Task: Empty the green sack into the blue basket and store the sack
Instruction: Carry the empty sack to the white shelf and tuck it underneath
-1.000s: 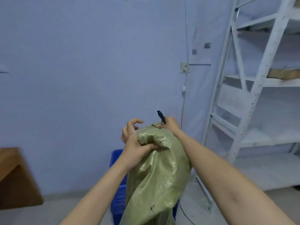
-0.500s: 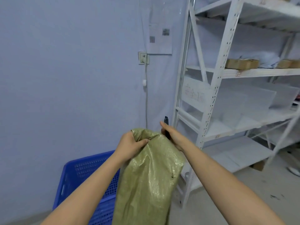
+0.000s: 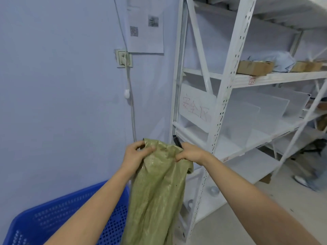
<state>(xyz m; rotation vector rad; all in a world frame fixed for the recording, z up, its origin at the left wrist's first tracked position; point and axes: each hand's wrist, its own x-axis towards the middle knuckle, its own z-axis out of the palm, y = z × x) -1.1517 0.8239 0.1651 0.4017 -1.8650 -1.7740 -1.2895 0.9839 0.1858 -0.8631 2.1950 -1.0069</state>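
From the head camera, the view has swung right since the earlier frames, so more of the white shelving rack (image 3: 221, 110) shows and the one blue basket (image 3: 58, 214) sits lower left. The one green sack (image 3: 159, 188) now hangs limp between two hands, beside the basket. The left hand (image 3: 136, 156) pinches its top edge; the right hand (image 3: 191, 153) grips the cloth along with a black pen (image 3: 177, 141).

Sack (image 3: 159, 188) between basket (image 3: 53, 214) at left and shelving rack (image 3: 224, 96) at right, wall (image 3: 62, 94) behind.
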